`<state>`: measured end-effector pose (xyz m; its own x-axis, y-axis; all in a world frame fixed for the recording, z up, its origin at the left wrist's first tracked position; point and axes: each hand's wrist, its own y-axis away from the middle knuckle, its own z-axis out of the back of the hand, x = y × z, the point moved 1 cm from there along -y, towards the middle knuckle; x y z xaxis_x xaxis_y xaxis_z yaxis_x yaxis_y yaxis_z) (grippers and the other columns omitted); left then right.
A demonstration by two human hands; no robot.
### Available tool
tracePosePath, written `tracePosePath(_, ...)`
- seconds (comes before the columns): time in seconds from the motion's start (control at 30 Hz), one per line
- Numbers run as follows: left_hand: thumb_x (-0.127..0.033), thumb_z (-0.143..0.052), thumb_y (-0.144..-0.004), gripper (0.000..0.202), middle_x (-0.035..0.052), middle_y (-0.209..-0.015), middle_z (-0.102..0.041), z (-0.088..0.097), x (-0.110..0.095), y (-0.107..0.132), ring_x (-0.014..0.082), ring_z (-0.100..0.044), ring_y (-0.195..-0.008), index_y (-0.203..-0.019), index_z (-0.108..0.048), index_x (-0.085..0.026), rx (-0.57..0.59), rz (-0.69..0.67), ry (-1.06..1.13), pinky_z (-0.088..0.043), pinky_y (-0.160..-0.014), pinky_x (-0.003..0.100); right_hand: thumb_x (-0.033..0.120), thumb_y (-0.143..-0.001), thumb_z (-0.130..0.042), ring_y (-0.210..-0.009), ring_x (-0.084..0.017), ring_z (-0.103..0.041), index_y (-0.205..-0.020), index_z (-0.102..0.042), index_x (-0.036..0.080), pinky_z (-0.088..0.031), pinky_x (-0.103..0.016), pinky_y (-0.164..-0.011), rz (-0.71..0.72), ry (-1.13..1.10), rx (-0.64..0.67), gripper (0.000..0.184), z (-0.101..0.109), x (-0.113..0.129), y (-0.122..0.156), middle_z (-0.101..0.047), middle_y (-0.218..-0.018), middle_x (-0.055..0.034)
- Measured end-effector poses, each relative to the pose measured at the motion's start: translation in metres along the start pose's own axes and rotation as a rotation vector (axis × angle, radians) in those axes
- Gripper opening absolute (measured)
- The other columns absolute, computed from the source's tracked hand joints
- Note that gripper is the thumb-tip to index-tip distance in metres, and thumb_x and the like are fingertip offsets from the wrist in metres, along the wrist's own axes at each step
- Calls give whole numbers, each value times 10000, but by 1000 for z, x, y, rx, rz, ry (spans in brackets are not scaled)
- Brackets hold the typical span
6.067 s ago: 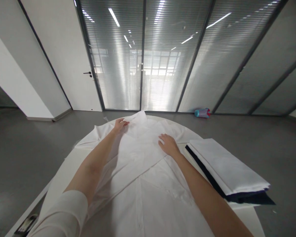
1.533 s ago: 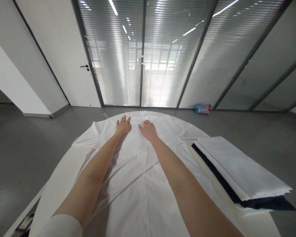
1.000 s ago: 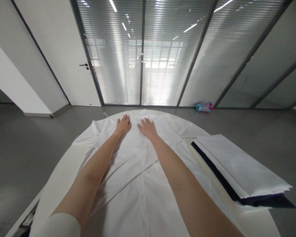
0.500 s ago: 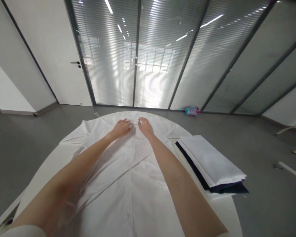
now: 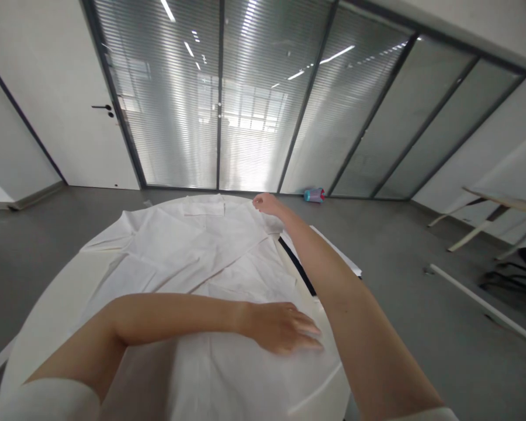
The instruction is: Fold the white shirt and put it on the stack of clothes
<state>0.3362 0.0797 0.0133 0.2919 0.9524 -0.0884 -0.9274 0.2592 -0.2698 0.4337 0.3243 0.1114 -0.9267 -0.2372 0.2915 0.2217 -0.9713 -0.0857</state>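
Observation:
A white shirt (image 5: 166, 248) with a collar (image 5: 204, 206) lies spread over the round table, the collar at the far edge. My left hand (image 5: 284, 327) rests on the lower right part of the shirt, its fingers stretched out to the right. At the far right shoulder of the shirt, my right hand (image 5: 265, 203) has its fingers pinched together on the fabric. One sleeve lies slantwise across the shirt's front.
The white table (image 5: 39, 327) shows its bare rim on the left. Folded white and dark cloths (image 5: 298, 266) lie at its right, partly behind my right arm. A striped bin (image 5: 314, 195) lies on the floor by the glass wall. Another table (image 5: 504, 202) stands far right.
Both hands have left the collar. My left hand came back toward me and right, onto the lower shirt; my right hand moved to the right shoulder. The view turned right.

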Motion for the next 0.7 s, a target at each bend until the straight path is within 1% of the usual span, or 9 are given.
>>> tracePosePath(0.07,-192,-524,-917,412,119,-1350,-623,-8,0,-12,220,-599,-1225,-1320,-592,-147,4,1,-6,-512,-956,344,178,-940,-531,-967,-172,-719,-1146,-744,150,-504,-229,-888,15,13,6,297,4,1,10,-764,-1129,-75)
tracePosePath(0.13,-201,-542,-900,431,124,-1302,-646,-13,3,-20,230,-620,-1173,-1321,-584,-122,5,41,-9,-508,-948,354,188,-947,-531,-992,-181,-715,-1143,-746,153,-502,-231,-893,27,30,12,294,4,1,17,-761,-1141,-79)
tracePosePath(0.23,-225,-567,-883,446,129,-1256,-661,-17,8,-28,240,-622,-1144,-1317,-576,-124,8,102,-22,-506,-908,365,191,-949,-529,-1045,-197,-702,-1140,-752,162,-497,-238,-913,45,56,16,295,3,-3,23,-754,-1165,-84)
tracePosePath(0.37,-198,-557,-893,359,107,-1155,-684,-18,13,-38,230,-646,-1015,-1248,-606,-165,45,142,-87,-473,-836,369,185,-943,-528,-1085,-216,-690,-1145,-755,166,-491,-250,-935,63,86,18,305,0,-5,25,-748,-1189,-90)
tracePosePath(0.47,-199,-570,-897,267,92,-1073,-679,-14,15,-43,222,-632,-949,-1155,-639,-177,36,155,-165,-424,-786,382,198,-950,-525,-1104,-217,-684,-1153,-752,167,-485,-244,-945,73,104,23,305,-2,-4,26,-742,-1207,-88)
tracePosePath(0.53,-198,-596,-891,176,71,-1007,-673,-9,13,-41,216,-613,-929,-1055,-661,-196,26,127,-213,-394,-780,385,213,-958,-520,-1113,-206,-681,-1159,-747,177,-482,-231,-947,73,117,32,305,-4,-3,25,-738,-1219,-79)
tracePosePath(0.6,-206,-604,-903,76,53,-956,-660,-1,8,-33,204,-594,-886,-947,-665,-203,1,69,-264,-375,-779,382,225,-961,-515,-1123,-201,-680,-1162,-742,194,-485,-232,-948,51,136,45,304,-5,-5,22,-735,-1229,-71)
tracePosePath(0.63,-213,-597,-918,65,50,-941,-650,3,4,-27,197,-583,-859,-901,-659,-200,-21,42,-295,-370,-775,379,231,-958,-519,-1127,-208,-680,-1161,-741,195,-490,-242,-948,30,151,53,303,-6,-6,20,-734,-1229,-78)
tracePosePath(0.7,-218,-574,-950,138,50,-912,-629,12,-6,-12,188,-559,-810,-830,-637,-189,-76,17,-367,-362,-745,372,241,-936,-555,-1128,-244,-686,-1155,-740,159,-506,-276,-943,-34,189,72,298,-9,-10,15,-731,-1220,-130)
